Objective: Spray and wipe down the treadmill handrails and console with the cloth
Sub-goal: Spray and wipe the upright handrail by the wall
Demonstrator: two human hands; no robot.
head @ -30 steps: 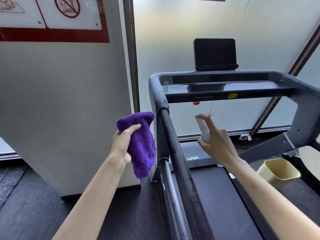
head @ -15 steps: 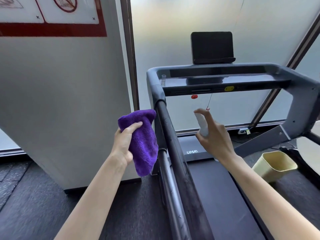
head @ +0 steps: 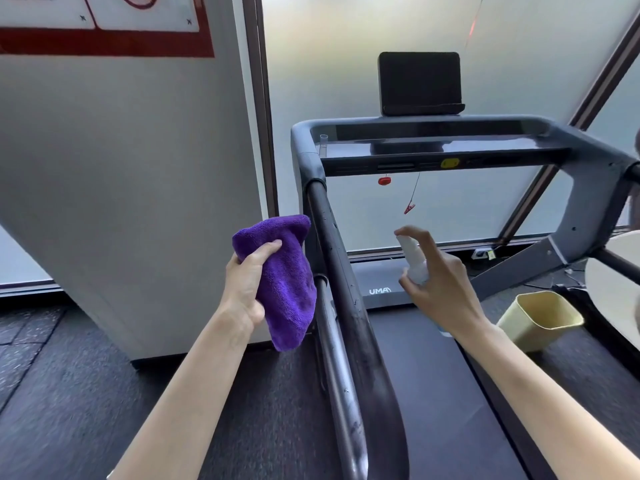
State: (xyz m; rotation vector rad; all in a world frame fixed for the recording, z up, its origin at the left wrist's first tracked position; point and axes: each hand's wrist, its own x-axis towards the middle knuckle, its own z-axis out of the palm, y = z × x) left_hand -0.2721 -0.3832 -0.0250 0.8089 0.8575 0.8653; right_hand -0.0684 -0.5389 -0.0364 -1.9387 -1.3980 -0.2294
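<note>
My left hand (head: pixel 247 284) grips a folded purple cloth (head: pixel 284 271), held just left of the treadmill's left handrail (head: pixel 341 282), a dark bar with droplets on it. My right hand (head: pixel 440 285) holds a small white spray bottle (head: pixel 414 259) to the right of that rail, index finger on top of the nozzle, which points toward the rail. The grey console (head: pixel 433 147) spans the top of the frame, with a black screen (head: pixel 419 83) above it. The right handrail (head: pixel 633 171) shows only at the frame's edge.
A white pillar (head: pixel 121 185) stands close on the left. A pale yellow bin (head: pixel 540 318) sits on the floor at the right beside a round white object (head: pixel 614 268). A red safety clip (head: pixel 409 207) hangs on a cord under the console. The black belt (head: pixel 429 375) lies below.
The view has tilted upward slightly, so the console sits lower in frame. Both hands keep their grip and stay beside the left handrail; the bottle has shifted a little.
</note>
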